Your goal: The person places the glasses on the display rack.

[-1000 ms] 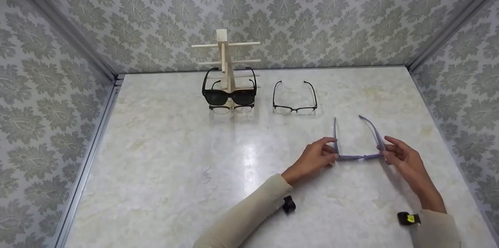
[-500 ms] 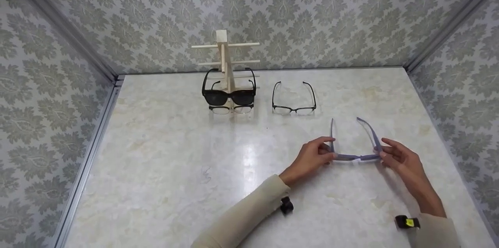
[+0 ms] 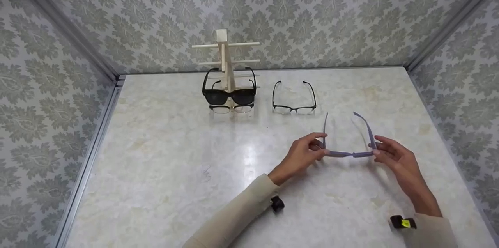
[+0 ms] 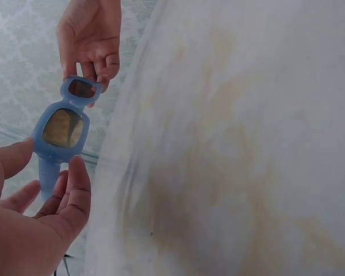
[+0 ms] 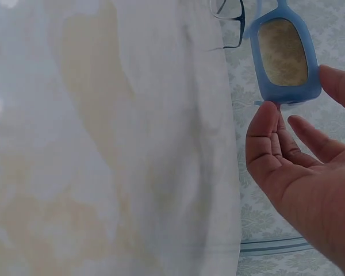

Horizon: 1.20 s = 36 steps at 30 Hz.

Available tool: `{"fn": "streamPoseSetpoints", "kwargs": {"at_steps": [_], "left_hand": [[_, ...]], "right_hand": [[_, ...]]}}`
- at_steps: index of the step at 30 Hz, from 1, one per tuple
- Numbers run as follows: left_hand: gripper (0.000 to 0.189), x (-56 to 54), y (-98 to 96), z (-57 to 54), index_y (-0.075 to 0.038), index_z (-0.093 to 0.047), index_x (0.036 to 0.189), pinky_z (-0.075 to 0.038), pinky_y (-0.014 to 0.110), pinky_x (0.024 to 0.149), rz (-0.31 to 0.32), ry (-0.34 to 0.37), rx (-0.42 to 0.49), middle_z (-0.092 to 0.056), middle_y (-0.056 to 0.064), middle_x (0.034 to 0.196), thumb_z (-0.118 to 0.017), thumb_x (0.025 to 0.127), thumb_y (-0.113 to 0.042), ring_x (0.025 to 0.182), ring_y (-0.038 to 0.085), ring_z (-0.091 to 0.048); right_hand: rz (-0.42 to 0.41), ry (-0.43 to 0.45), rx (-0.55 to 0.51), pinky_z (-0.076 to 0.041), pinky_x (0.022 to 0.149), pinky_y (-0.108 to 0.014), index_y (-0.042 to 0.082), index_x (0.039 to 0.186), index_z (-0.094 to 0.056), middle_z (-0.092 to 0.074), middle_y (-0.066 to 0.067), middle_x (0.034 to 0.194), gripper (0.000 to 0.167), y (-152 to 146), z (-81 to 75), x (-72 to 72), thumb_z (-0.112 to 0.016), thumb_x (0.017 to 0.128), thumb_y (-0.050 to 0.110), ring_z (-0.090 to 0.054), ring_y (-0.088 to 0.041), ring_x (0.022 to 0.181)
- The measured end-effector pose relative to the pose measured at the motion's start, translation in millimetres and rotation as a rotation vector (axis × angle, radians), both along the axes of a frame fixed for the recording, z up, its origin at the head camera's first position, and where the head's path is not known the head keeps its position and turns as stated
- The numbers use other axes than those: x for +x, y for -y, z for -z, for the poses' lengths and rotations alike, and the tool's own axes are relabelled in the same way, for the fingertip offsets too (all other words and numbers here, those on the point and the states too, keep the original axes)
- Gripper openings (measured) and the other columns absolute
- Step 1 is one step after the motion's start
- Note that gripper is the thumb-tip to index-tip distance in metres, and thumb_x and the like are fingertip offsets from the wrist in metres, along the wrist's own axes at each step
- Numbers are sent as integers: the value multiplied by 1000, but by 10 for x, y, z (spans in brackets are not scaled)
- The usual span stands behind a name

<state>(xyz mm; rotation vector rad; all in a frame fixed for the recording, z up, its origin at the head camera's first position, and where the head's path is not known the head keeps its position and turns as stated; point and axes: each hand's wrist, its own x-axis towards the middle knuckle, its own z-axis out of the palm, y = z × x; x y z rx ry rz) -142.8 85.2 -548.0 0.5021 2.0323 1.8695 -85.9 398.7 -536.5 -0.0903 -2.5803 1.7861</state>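
Blue-framed sunglasses [image 4: 66, 129] held above the right part of the marbled bench [image 3: 167, 170];
the left hand [image 3: 302, 153] and the right hand [image 3: 399, 164] pinch one frame end each, fingers curled close; leaf-patterned walls [image 3: 249, 6] enclose the bench on three sides.

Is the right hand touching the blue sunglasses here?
Touching. The right wrist view shows the right hand with thumb and fingertip against the rim of the blue sunglasses.

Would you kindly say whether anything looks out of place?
A faint squiggle shows on the table, left of the left hand; its thin lines look odd against soft blotches. Mark or reflection, I cannot tell.
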Motion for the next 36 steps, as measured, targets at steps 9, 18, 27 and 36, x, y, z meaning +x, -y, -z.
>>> {"fn": "streamPoseSetpoints", "kwargs": {"at_steps": [9,18,27,36], "left_hand": [[50,-23,229,-118,-11,-67,150,-66,28,80,-27,-19,-8,-77,11,118,-81,102,-13,97,8,-73],[51,-48,407,-151,-11,-67,151,-68,31,81,-53,-48,0,-77,15,118,-81,102,-12,98,10,-73],[53,-76,624,-152,-10,-64,154,-66,29,81,-88,-50,11,-75,21,123,-79,103,-12,101,13,-74],[53,-52,821,-215,-9,-63,154,-64,27,81,-119,-66,-5,-75,23,124,-79,103,-11,102,15,-75]], "right_hand": [[-32,-42,0,-63,87,-21,-5,154,-56,-76,-7,130,54,210,-89,-57,-73,109,19,-73,-6,110],[-43,-59,-36,-64,87,-21,-6,152,-58,-73,-17,134,53,397,-156,-140,-75,108,17,-72,-9,113],[-55,-63,-77,-64,87,-22,-5,149,-61,-71,-22,136,49,623,-176,-222,-76,107,17,-72,-12,113],[-80,-75,-89,-64,87,-24,-3,148,-63,-69,-25,138,48,797,-211,-257,-77,107,16,-71,-14,115]]}}
